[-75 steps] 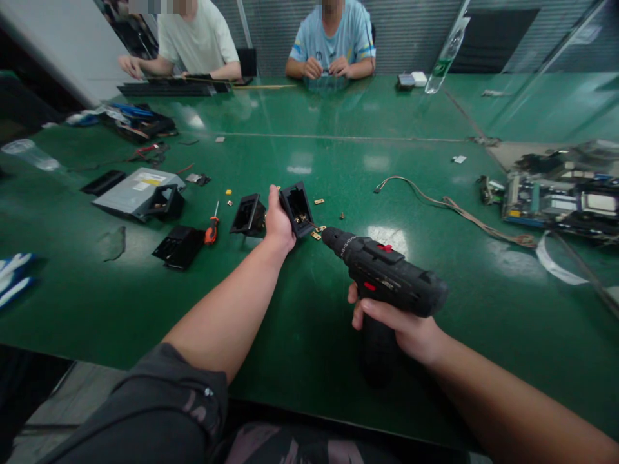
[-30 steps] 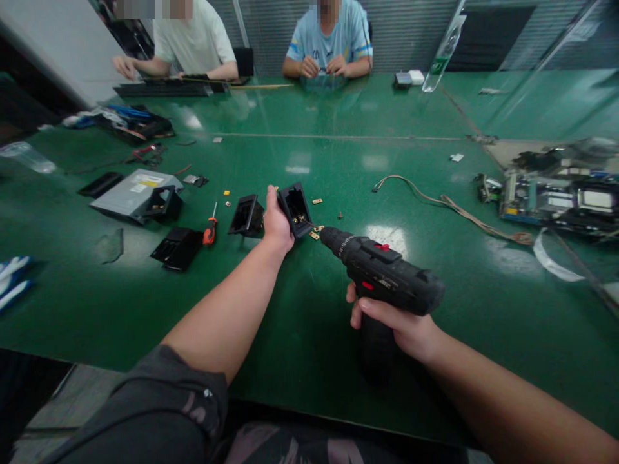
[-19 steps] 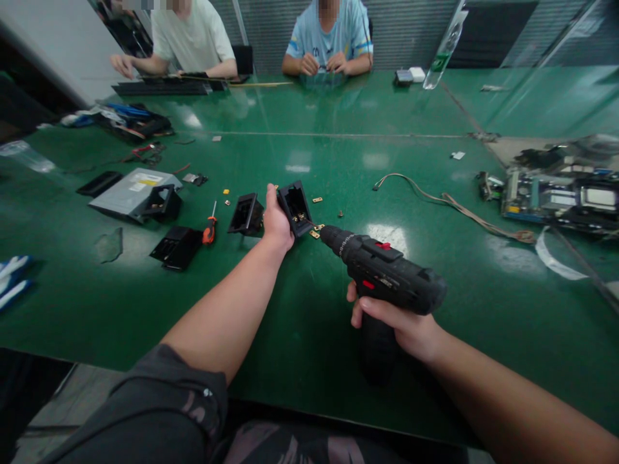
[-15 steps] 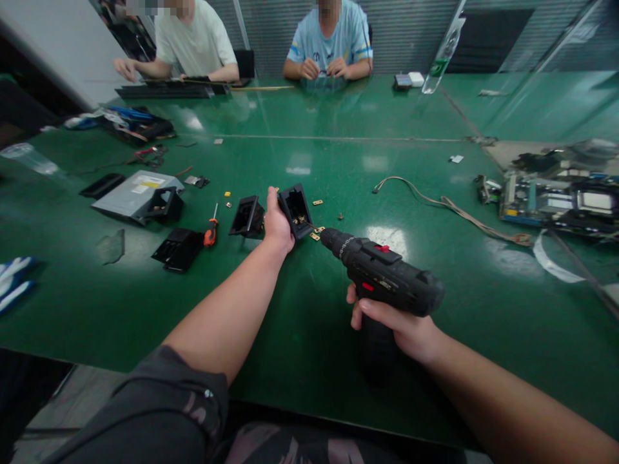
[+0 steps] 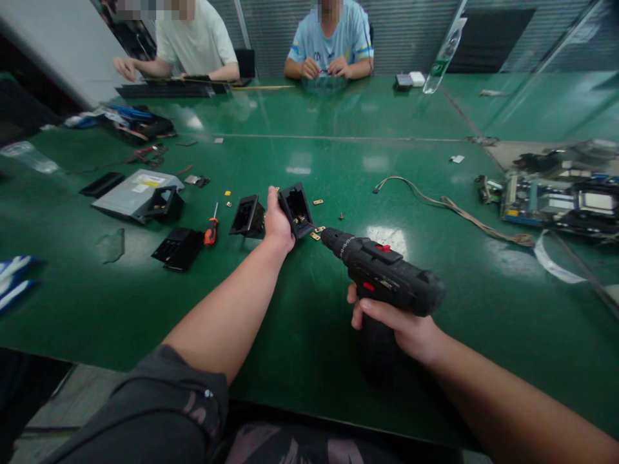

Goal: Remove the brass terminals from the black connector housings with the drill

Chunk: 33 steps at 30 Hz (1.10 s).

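My left hand (image 5: 279, 224) is closed round a small black plastic housing (image 5: 296, 207), tilted so its open side faces me, with brass-coloured parts inside. In my right hand (image 5: 387, 319) is a black cordless drill (image 5: 387, 270), gripped by its handle. The drill's thin bit points left into the housing's opening; whether its tip touches a screw I cannot tell. Another black housing (image 5: 245, 216) sits just left of my left hand. Small brass plates (image 5: 315, 236) lie under the drill's nose, and one more brass plate (image 5: 318, 202) lies farther back. A small screw (image 5: 341, 216) stands to the right.
Left of my hands are an orange screwdriver (image 5: 211, 232), a black plastic part (image 5: 178, 249) and a silver disc drive (image 5: 133, 193). A cable (image 5: 449, 205) and circuit boards (image 5: 561, 196) lie at right. Two people sit across the green table (image 5: 300, 309); a bottle (image 5: 442, 58) stands there.
Almost nothing differs. Both hands keep the housing and the drill in the same place, and the view has shifted only very slightly.
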Motion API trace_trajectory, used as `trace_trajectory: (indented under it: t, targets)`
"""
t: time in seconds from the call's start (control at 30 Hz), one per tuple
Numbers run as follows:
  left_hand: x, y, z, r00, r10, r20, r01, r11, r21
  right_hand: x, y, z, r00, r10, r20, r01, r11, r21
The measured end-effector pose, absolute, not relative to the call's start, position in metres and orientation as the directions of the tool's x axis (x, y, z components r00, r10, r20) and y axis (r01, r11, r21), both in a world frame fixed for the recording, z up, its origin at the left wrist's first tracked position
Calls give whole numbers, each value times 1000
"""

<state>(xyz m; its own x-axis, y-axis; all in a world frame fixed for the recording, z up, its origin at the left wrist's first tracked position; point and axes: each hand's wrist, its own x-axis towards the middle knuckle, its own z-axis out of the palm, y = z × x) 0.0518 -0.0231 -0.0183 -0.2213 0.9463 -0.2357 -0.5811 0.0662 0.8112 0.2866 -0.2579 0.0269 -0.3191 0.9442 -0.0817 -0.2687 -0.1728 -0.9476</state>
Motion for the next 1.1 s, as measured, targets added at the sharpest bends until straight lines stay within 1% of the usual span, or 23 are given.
trace_trajectory:
  t: [0.13, 0.3, 0.4, 0.73, 0.93, 1.1]
  targets:
    - [50, -22, -21, -215, 953, -214, -548, 64, 834, 286, -258, 28, -323, 943, -84, -258, -173, -951]
    - [50, -23, -21, -217, 958, -188, -514, 52, 856, 286, -258, 29, -317, 945, -83, -285, -179, -942]
    - [51, -25, -19, -217, 958, -187, -500, 55, 864, 286, -258, 27, -316, 945, -81, -266, -170, -949]
    - [53, -25, -19, -226, 952, -205, -531, 56, 845, 286, -259, 31, -316, 942, -111, -233, -191, -953]
    - [54, -27, -13, -234, 941, -244, -545, 81, 835, 286, -257, 31, -311, 945, -98, -225, -173, -959]
    - [53, -25, -16, -222, 951, -215, -517, 72, 853, 286, -258, 31, -316, 945, -90, -234, -169, -958]
